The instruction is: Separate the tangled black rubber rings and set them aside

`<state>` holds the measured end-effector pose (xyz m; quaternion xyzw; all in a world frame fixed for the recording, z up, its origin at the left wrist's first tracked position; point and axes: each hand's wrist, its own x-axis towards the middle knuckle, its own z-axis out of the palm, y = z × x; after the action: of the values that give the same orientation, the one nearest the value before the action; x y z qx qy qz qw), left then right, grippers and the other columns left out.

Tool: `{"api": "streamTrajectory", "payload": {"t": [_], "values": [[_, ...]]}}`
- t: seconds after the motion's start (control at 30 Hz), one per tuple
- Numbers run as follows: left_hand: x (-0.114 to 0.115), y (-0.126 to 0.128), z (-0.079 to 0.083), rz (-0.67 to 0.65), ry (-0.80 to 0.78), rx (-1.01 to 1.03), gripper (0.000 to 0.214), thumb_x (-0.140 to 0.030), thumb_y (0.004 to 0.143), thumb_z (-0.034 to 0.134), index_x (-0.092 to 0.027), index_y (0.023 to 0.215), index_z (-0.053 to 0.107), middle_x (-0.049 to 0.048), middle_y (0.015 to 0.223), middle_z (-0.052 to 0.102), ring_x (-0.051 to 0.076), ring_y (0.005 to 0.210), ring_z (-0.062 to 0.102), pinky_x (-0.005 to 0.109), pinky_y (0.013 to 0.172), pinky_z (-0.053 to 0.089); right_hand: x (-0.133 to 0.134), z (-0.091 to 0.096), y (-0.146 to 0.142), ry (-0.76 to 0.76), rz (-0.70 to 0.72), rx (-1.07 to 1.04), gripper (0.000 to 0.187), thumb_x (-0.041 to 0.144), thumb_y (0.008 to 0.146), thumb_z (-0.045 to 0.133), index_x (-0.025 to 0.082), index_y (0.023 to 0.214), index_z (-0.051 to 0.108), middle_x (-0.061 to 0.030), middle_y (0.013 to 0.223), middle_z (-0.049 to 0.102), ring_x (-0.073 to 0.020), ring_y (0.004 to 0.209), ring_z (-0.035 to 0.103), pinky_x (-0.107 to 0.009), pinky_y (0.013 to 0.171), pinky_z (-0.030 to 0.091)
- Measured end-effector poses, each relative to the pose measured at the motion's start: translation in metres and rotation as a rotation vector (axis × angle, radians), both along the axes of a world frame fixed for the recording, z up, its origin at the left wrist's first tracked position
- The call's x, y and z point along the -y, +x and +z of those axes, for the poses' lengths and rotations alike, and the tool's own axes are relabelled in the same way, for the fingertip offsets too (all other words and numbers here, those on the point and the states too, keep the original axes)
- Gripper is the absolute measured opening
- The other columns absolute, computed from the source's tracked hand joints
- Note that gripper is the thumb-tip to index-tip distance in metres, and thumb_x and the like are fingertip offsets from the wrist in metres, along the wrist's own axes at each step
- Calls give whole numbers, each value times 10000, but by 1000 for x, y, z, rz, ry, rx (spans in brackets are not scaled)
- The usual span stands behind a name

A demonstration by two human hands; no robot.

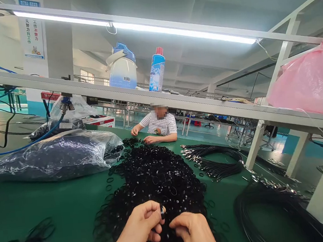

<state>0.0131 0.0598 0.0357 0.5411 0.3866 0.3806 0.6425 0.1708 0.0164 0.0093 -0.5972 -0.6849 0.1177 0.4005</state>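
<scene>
A large heap of thin black rings (158,174) covers the middle of the green table. My left hand (144,221) is over the near part of the heap, fingers curled in, with a black band (162,211) at its fingertips; whether the band is held or worn round a finger is hard to see. Close by on the right, my right hand (193,228) has its fingers bent together, low over the rings. Anything between those fingertips is too small or hidden to name.
A clear plastic bag (53,158) of dark contents lies left. Coiled black cables (222,160) with metal ends lie right, more cables (273,209) nearer. Across the table sits a person (162,124), hands at the heap. A shelf (89,88) with a jug (122,69) and spray can (157,71) spans above.
</scene>
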Motion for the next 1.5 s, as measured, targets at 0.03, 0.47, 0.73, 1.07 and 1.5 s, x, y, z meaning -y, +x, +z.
{"api": "streamTrajectory", "payload": {"t": [0.03,0.47,0.73,1.07,1.5], "values": [[0,0,0,7,-13,-2,331,-444,649,702,-134,710,603,-14,619,575,72,492,495,173,442,407,1,1,-1,48,12,-13,400,8,708,445,265,742,750,-11,741,708,-171,681,636,-254,627,427],[3,2,2,22,215,-204,229,-384,696,586,-167,626,563,-59,514,467,93,456,445,161,351,292,7,20,-18,-30,-29,-314,150,279,704,614,190,631,710,-6,617,628,-121,518,490,-224,473,310],[12,-2,19,65,421,-335,64,-259,714,578,-198,734,573,-44,666,551,107,554,479,196,491,362,4,18,-11,-63,-45,-556,183,317,661,636,156,627,715,-38,622,666,-164,595,533,-253,564,397],[23,1,12,136,718,-623,120,-300,817,504,-256,738,582,-37,724,572,123,564,486,216,541,372,4,23,-13,-94,10,-736,201,340,650,667,147,599,694,16,496,539,-103,488,424,-219,497,351],[29,1,14,184,901,-679,182,-306,845,500,-258,739,640,9,730,639,142,544,548,228,511,380,0,14,-12,-48,-54,-564,196,321,650,609,155,605,703,-40,569,653,-158,536,534,-247,516,401]]}}
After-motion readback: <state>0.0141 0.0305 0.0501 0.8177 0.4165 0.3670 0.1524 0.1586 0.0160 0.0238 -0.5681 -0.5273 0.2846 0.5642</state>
